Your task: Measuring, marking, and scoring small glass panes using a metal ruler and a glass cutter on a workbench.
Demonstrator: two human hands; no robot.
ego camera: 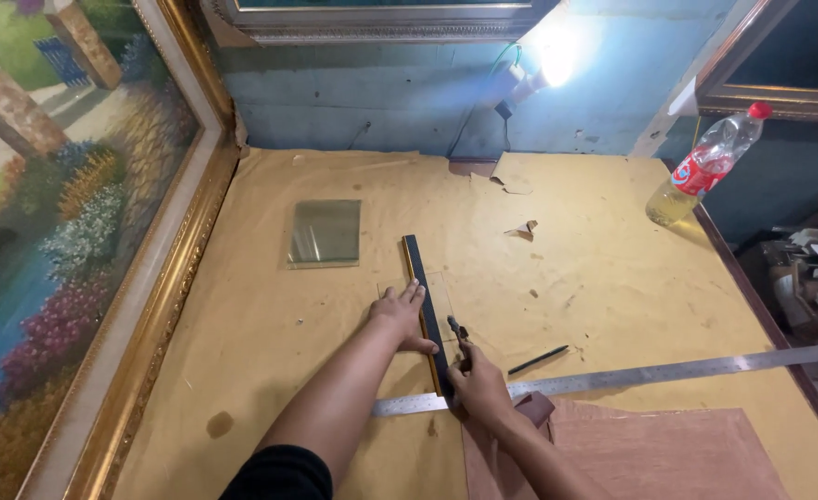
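Clear glass sheet (425,294), barely visible on the tan paper-covered tabletop (613,278), lying near the middle under a dark straightedge strip (425,306) with a pale gold edge. Strip laid lengthwise away from the body, its near end reaching the long steel ruler (631,375) that crosses the tabletop from the middle out past the right edge. Judged from this: glass squared up and strip set in place, small cutter (455,329) already standing at the strip's right side, towards its near end; no scored line to be made out, so the cut itself looks not yet finished, and the breaking apart still to do.

Left hand (398,313) flat, fingers spread and pointing away, pressing on the strip's left side and the glass beneath, forearm stretched straight from the lower middle. Right hand (478,381) closed round the cutter, knuckles up, tool tip pointing forward against the strip, wrist resting near the ruler.

Further out: black pencil (539,359) just right of the right hand; a second glass pane (325,233) well apart to the upper left; torn paper scraps (523,228) beyond; reddish board (631,454) at the near edge; plastic bottle (705,165) with yellowish liquid and a red cap leaning at the far right; framed garden painting (66,213) propped along the left; bare lamp (543,65) glaring on the blue wall
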